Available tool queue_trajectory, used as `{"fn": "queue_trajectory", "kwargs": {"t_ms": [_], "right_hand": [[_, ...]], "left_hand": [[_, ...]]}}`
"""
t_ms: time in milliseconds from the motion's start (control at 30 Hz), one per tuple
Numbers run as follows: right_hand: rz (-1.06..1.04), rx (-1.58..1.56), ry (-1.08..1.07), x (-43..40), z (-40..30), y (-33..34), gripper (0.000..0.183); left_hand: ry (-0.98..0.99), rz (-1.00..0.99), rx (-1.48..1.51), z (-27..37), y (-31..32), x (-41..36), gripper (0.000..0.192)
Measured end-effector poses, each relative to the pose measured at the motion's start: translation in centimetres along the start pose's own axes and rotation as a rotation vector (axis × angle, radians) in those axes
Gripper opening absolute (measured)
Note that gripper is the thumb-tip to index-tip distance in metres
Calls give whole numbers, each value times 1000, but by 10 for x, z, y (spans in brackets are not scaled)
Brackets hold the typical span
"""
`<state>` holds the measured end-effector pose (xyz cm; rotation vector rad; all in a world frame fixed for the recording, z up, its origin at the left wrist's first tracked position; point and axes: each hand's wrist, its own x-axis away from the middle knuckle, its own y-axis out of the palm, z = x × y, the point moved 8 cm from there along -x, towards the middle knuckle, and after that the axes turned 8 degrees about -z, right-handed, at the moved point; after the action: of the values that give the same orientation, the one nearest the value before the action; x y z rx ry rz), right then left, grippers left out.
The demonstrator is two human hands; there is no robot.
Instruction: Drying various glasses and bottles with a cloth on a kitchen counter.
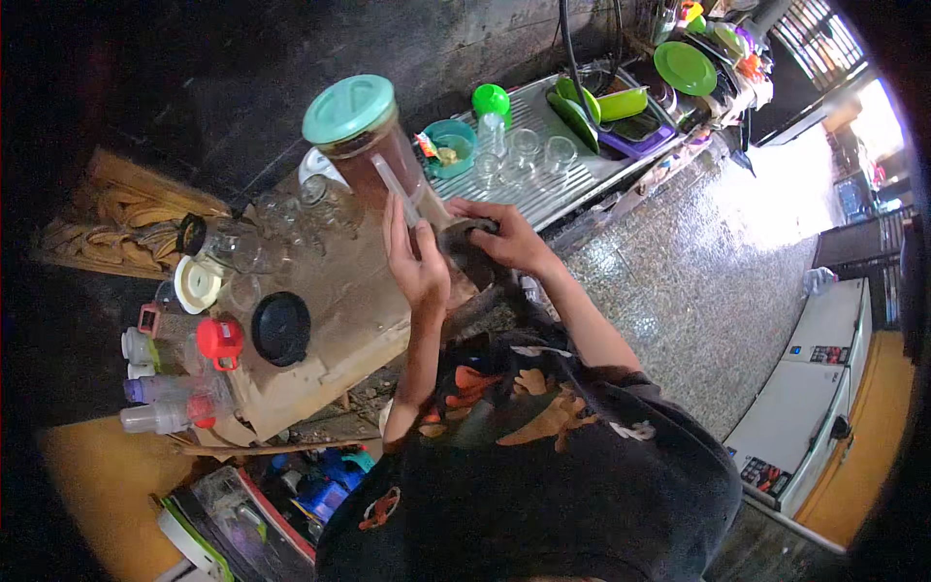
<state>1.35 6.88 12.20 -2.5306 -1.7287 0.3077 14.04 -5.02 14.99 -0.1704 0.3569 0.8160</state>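
Note:
A tall clear plastic pitcher (374, 164) with a mint-green lid (349, 109) is before me at the far side of the work surface. My left hand (418, 265) rests along its handle (393, 185), fingers fairly straight and the thumb on the near side. In my right hand (513, 236) is a bunched dark cloth (465, 251), close to the pitcher's lower end. My hands and the cloth partly hide the pitcher's base.
Left on the cardboard-covered surface (356, 320) are a black lid (281, 329), a red-capped container (220, 342), a glass jar (236, 244) and several bottles. Drinking glasses (524, 149), a teal bowl (449, 149) and green dishes (622, 104) occupy the ribbed metal drainboard (542, 196).

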Motion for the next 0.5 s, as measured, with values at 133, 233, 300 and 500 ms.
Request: {"fn": "queue_trajectory", "kwargs": {"t_ms": [133, 233, 300, 500], "right_hand": [[99, 68, 142, 21, 33, -85, 54], [267, -150, 348, 29, 71, -134, 78], [205, 147, 99, -17, 89, -161, 96], [-295, 40, -24, -130, 74, -62, 122]], "left_hand": [[27, 25, -400, 15, 63, -9, 88], [81, 318, -801, 11, 81, -19, 121], [-2, 387, -1019, -18, 70, -45, 141], [-99, 170, -975, -45, 67, -51, 119]]}}
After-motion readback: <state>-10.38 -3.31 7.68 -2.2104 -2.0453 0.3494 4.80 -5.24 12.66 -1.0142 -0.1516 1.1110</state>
